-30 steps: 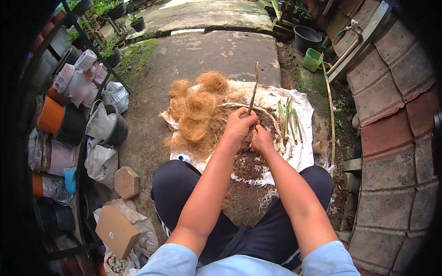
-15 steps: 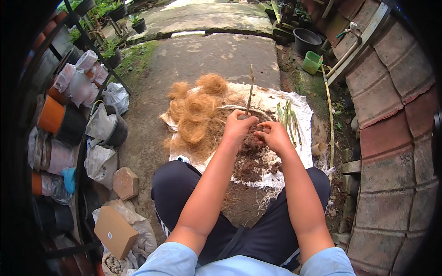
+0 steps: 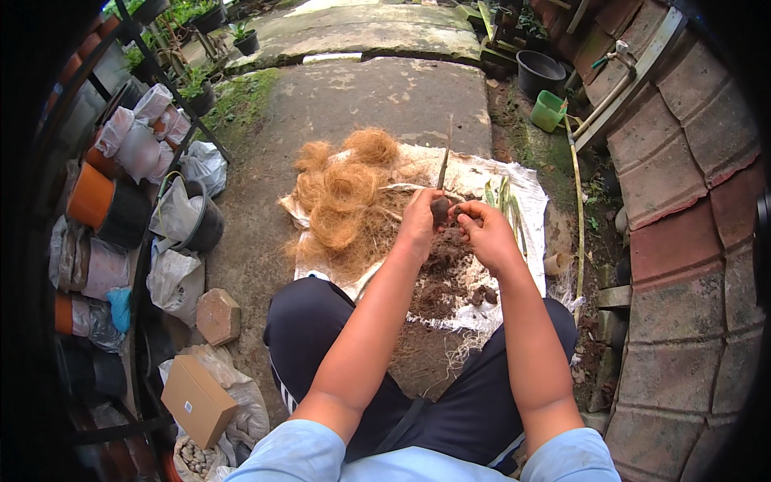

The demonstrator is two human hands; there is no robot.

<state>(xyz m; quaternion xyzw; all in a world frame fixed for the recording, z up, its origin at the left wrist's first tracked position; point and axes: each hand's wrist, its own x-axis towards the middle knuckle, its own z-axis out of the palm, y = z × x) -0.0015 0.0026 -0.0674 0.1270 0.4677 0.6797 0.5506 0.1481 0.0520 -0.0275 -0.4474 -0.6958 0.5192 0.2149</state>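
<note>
My left hand [image 3: 418, 218] is closed around the lower end of a thin brown stem cutting [image 3: 443, 167], which points up and away, leaning slightly right. A dark clump of soil [image 3: 439, 210] sits at its base against my fingers. Right beside it, my right hand [image 3: 487, 234] has thumb and fingers pinched on a dark bit of soil. Both hands hover over loose brown soil [image 3: 438, 296] heaped on a white woven sack [image 3: 530, 210]. Left of my hands lie several tangled balls of tan fibre [image 3: 341, 193]. Long green leaf cuttings [image 3: 506, 201] rest on the right side of the sack.
At left, a rack holds pots and bags; a black pot [image 3: 202, 221], a hexagonal block [image 3: 218, 317] and a cardboard box [image 3: 197, 400] stand nearer me. Far right are a black basin [image 3: 539, 74] and a green container [image 3: 548, 111]. Roof tiles [image 3: 675, 297] line the right.
My right hand has come closer to my left, its fingers now pinched together. The left hand has turned, showing the dark clump, and the stem has shifted slightly right.
</note>
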